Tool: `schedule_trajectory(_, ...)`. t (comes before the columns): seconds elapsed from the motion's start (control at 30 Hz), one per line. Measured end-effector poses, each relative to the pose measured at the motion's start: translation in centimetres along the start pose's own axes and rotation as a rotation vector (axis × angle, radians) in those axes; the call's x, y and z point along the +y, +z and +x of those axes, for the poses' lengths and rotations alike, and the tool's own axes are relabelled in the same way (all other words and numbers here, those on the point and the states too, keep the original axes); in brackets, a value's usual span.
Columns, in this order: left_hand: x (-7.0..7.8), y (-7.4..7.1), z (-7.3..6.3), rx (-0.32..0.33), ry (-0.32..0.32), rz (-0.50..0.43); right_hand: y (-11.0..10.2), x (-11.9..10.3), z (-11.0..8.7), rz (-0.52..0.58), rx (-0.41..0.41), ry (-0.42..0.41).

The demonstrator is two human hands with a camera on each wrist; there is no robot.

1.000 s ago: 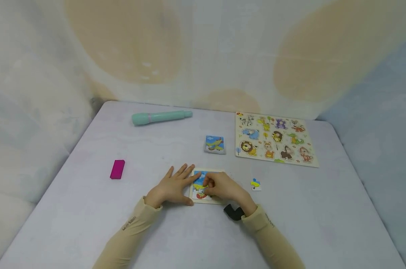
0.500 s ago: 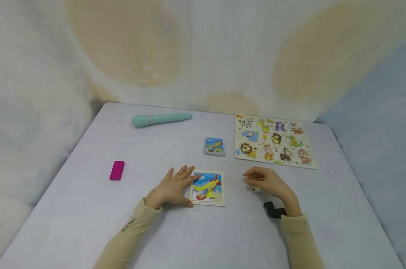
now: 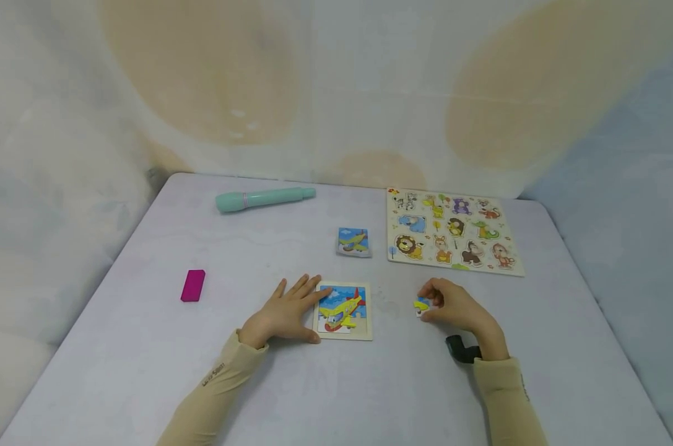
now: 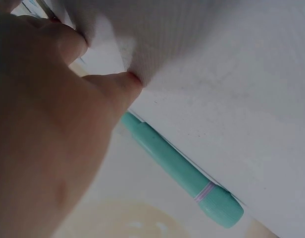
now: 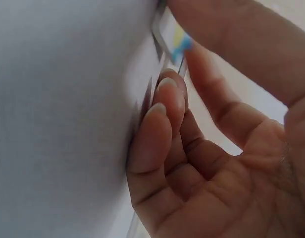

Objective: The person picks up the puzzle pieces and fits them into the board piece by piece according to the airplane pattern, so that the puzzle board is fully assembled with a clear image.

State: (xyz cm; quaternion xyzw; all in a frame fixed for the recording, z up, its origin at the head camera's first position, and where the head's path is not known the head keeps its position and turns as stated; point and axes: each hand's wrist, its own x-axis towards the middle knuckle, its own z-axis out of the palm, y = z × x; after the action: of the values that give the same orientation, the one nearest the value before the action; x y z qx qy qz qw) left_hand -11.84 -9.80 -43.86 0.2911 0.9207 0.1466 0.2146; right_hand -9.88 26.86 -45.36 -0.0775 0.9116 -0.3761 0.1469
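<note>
A small framed jigsaw puzzle [image 3: 344,311] with a yellow airplane picture lies on the table, a bare patch at its lower right corner. My left hand [image 3: 286,314] rests with fingers spread at its left edge, the index finger over the upper left corner. To the right of the frame, my right hand [image 3: 461,308] pinches a yellow, blue and white puzzle piece [image 3: 420,306] between thumb and index finger. Close up in the right wrist view, the puzzle piece [image 5: 181,44] is blurred and tilted up from the table, while the other fingers curl against the surface.
Behind the frame lies a small airplane picture card [image 3: 353,241]. An animal peg board [image 3: 453,232] is at the back right, a teal microphone-shaped object [image 3: 265,199] at the back left. A magenta block [image 3: 193,285] lies at the left.
My right hand has left the puzzle frame, moved right to the loose puzzle piece and now pinches it. The left hand has stayed at the frame's edge.
</note>
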Motion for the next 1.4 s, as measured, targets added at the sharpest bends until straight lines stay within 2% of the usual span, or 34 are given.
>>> schedule_trajectory(0.2, 0.0, -0.1, 0.0, -0.006, -0.004, 0.007, -0.1, -0.4, 0.2, 0.037, 0.039, 0.053)
schedule_trajectory(0.37, -0.1, -0.2, 0.0, -0.007, -0.011, 0.006, 0.5, -1.6, 1.4, 0.087, 0.031, 0.033)
schedule_trajectory(0.57, -0.2, 0.0, -0.1, -0.007, -0.017, 0.003, 2.7, -4.6, 3.2, 0.162, -0.081, -0.080)
schedule_trajectory(0.73, -0.1, 0.0, 0.0, -0.006, -0.020, 0.005, 4.7, -6.9, 4.0, 0.159, -0.204, -0.168)
schedule_trajectory(0.87, 0.0, 0.0, 0.0, -0.009, -0.017, 0.006, 5.7, -8.1, 4.1, 0.134, -0.244, -0.192)
schedule_trajectory(1.07, 0.1, 0.0, 0.1, -0.007, -0.011, 0.019, 6.6, -8.9, 3.8, 0.074, -0.206, -0.140)
schedule_trajectory(1.3, 0.2, -0.1, 0.0, -0.005, 0.001, 0.019, 7.4, -9.4, 3.5, -0.099, -0.091, -0.095)
schedule_trajectory(1.4, 0.3, -0.3, 0.0, -0.005, 0.003, 0.018, 7.6, -9.4, 3.6, -0.079, -0.048, -0.051)
